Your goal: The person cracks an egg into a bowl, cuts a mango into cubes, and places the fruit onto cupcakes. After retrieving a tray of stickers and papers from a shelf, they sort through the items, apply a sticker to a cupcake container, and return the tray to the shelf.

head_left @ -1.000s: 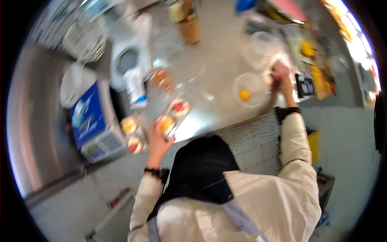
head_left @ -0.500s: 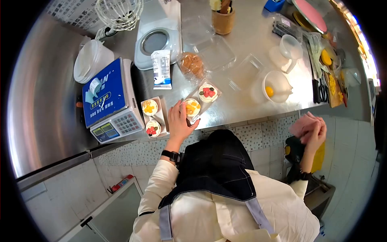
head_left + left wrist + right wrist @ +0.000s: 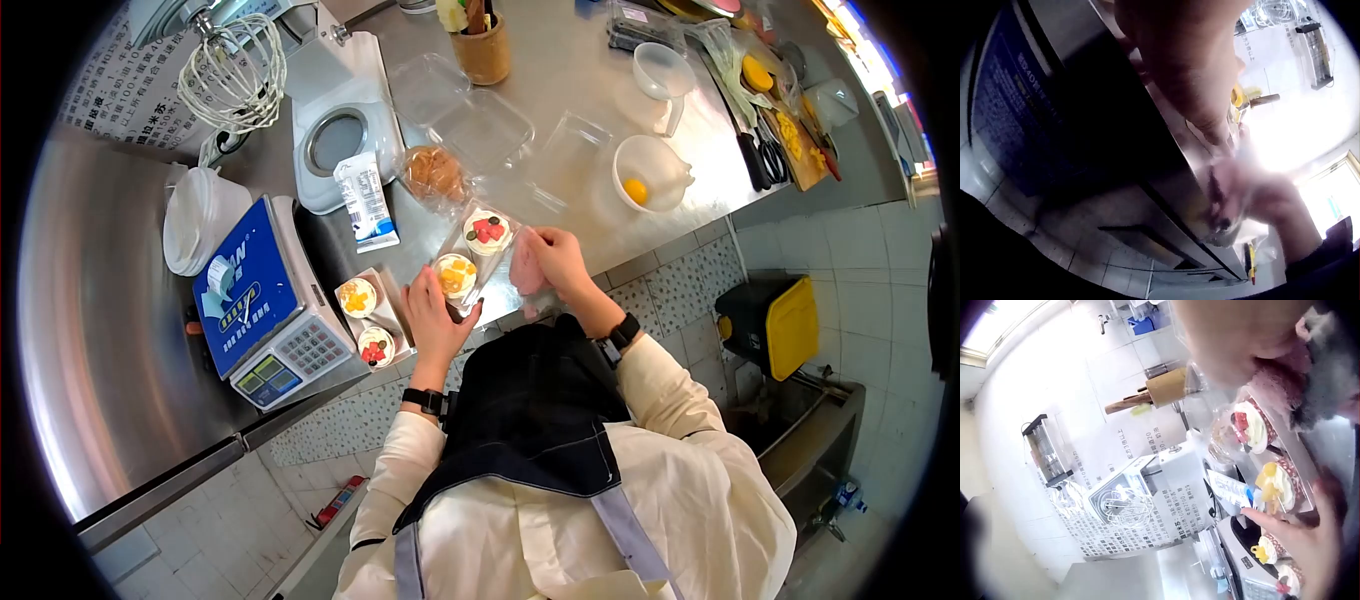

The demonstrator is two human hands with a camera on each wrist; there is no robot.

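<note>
Pink cloth (image 3: 527,265) has moved in beside the cupcake box (image 3: 489,268).

A metal counter (image 3: 565,75) bears a scale (image 3: 270,305), two cupcake trays (image 3: 487,267) and plastic jugs (image 3: 663,70).

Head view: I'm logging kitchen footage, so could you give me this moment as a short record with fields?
left hand: at near end of clear cupcake box
right hand: holds pink cloth beside that box
box contents: yellow-topped cupcake, red-topped cupcake
left side: second cupcake pair, digital scale
right side: spouted bowl holding egg yolk
</note>
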